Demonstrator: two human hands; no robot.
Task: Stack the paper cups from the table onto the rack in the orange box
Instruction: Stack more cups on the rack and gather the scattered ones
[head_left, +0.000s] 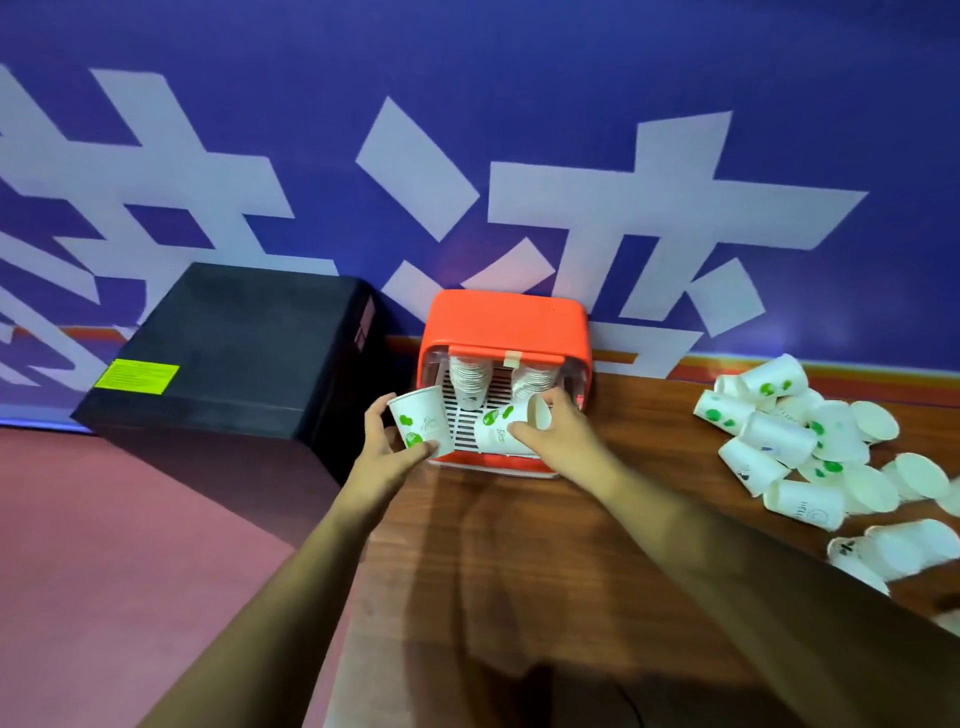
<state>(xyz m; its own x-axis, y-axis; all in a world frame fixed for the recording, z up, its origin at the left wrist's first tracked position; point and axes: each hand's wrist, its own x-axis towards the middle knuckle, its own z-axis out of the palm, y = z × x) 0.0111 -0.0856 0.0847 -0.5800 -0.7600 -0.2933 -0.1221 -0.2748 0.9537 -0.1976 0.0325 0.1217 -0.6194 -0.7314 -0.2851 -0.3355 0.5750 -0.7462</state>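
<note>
The orange box (506, 325) stands at the table's far edge against the wall, its front open onto a white slotted rack (462, 431). Two stacks of white paper cups (469, 382) stand on the rack, the second stack (537, 379) to the right. My left hand (387, 447) grips an upright white cup with green print (418, 428) at the box's left front corner. My right hand (558, 434) holds another printed cup (501, 428) lying tilted over the rack, its mouth toward the right stack.
A heap of loose paper cups (810, 441) lies on the brown wooden table (519, 545) at the right. A large black box (234, 353) stands left of the orange box. A blue wall with white characters rises behind. Red floor lies at the left.
</note>
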